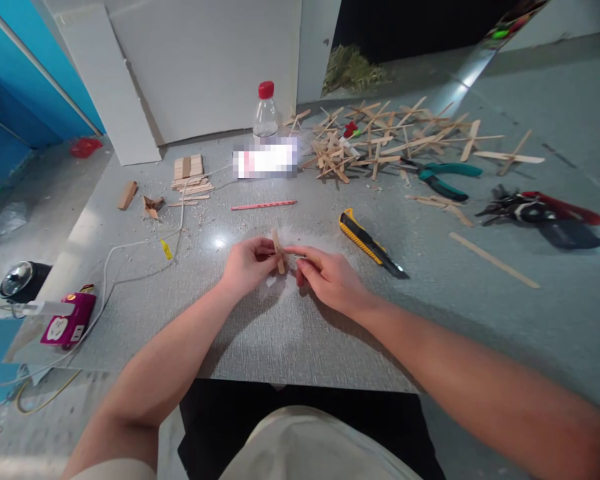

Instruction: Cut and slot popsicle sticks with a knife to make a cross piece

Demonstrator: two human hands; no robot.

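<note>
Two hands, left hand (250, 265) and right hand (327, 277), pinch a flat wooden stick (279, 251) with fingers closed, mid-counter (290, 333) on textured grey laminate; a yellow utility knife (370, 244) lies just right, a stick pile (380, 137) toward the far edge.

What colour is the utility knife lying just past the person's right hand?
Yellow and black: the utility knife has a yellow body with black trim, shown clearly in the head view.

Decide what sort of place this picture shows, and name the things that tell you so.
Probably a hobby or craft workbench. The grey table holds a heap of joined wooden sticks, a yellow utility knife and green-handled pliers.
</note>
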